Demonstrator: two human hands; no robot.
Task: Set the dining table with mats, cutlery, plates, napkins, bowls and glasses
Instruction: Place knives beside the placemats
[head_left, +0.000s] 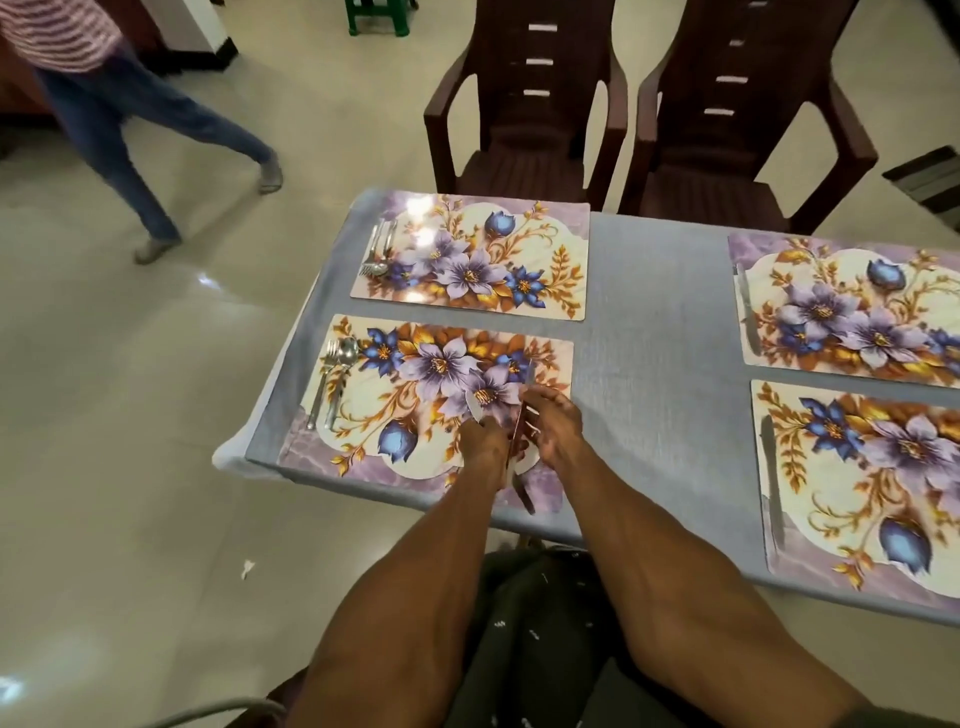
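Note:
Four floral mats lie on the grey tablecloth (649, 332). On the near-left mat (363, 415), a fork and a spoon (337, 374) lie at its left edge. Over the right part of this mat my left hand (483, 441) and my right hand (556, 426) come together, both gripping knives (523, 493). A dark handle sticks out below the hands and a blade tip shows above my right hand. The far-left mat (545, 249) carries a fork and a spoon (382, 249). The two right mats (852, 312) (857, 493) each have a knife (771, 483) along the left edge.
Two dark brown plastic chairs (524, 130) (737, 135) stand at the table's far side. Another person in jeans (119, 119) walks across the tiled floor at the upper left. A green stool (376, 15) stands far back.

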